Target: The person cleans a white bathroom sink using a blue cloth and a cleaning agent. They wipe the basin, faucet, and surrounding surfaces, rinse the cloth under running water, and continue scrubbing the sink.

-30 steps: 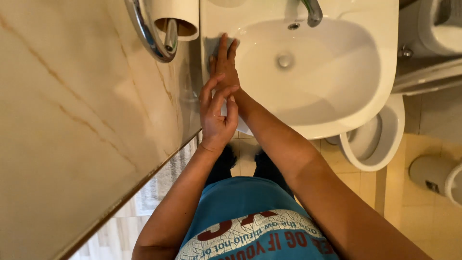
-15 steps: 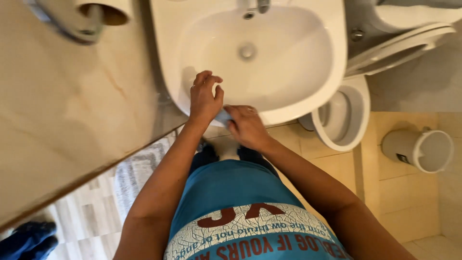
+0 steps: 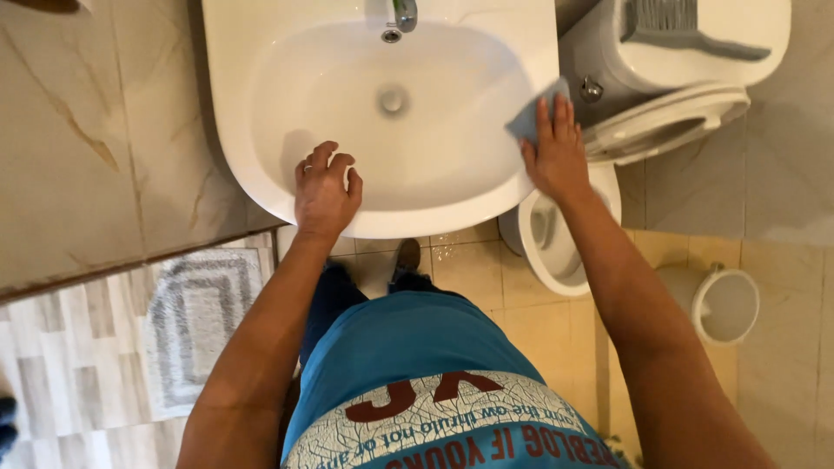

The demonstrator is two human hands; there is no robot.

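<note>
The left hand (image 3: 323,189) rested on the near left rim of the white washbasin (image 3: 261,156), its fingers (image 3: 334,162) curled loosely over the edge into the bowl and holding nothing but the rim itself. A ring showed on one finger. The right hand (image 3: 556,155) lay flat on the right rim of the basin, fingers stretched out and pressed together on top of a small grey-blue cloth (image 3: 530,115), which was pinned against the rim's right edge, with a corner sticking out toward the far side. In the middle of the bowl sat the metal drain (image 3: 393,100), and the tap (image 3: 405,12) stood at the far edge. To the right of the basin was a white toilet (image 3: 695,61) with its seat raised. On the floor near right stood a small white bin (image 3: 723,304). A grey bath mat (image 3: 195,321) lay on the floor at the left, beside the marbled wall (image 3: 87,130).
</note>
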